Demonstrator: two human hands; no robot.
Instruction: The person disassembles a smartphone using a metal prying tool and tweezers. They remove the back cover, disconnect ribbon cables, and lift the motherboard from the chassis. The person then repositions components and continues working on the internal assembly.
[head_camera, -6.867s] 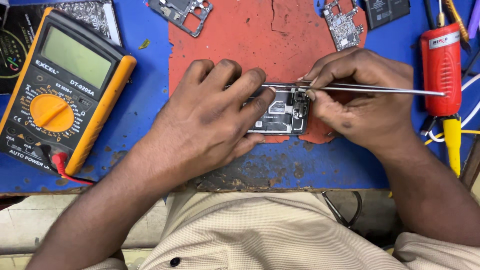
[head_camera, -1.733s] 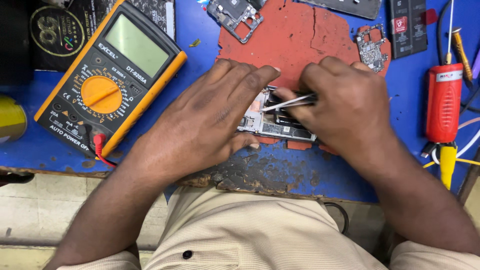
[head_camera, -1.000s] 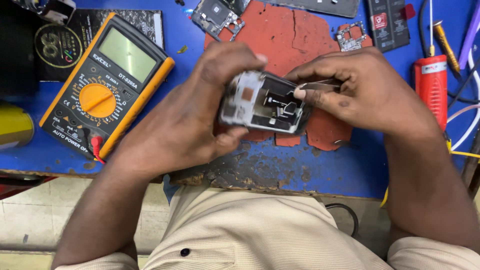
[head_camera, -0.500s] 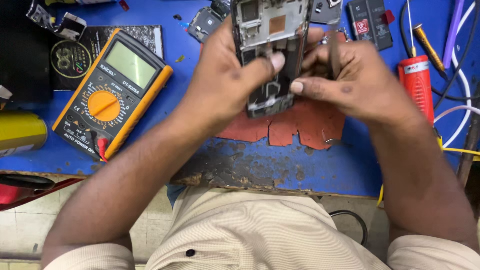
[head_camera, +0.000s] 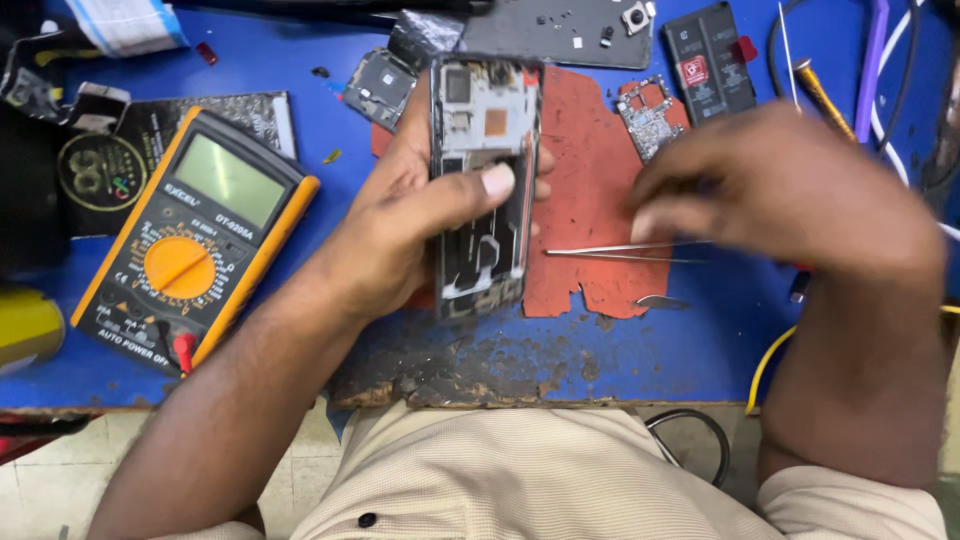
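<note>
My left hand grips an opened phone body with its back removed. It holds the phone upright above the red work mat, with the thumb pressed across the phone's middle. Metal tweezers lie flat on the mat, just right of the phone. My right hand is blurred with motion. It hovers over the handle end of the tweezers with its fingers curled down, and nothing shows in it.
A yellow multimeter lies at the left on the blue table. A small circuit board, a black battery and a dark back cover sit at the far side. Cables run along the right.
My left hand has lifted the phone off the mat and turned it upright. My right hand has let go of the tweezers, which now lie on the mat, and has moved right.
</note>
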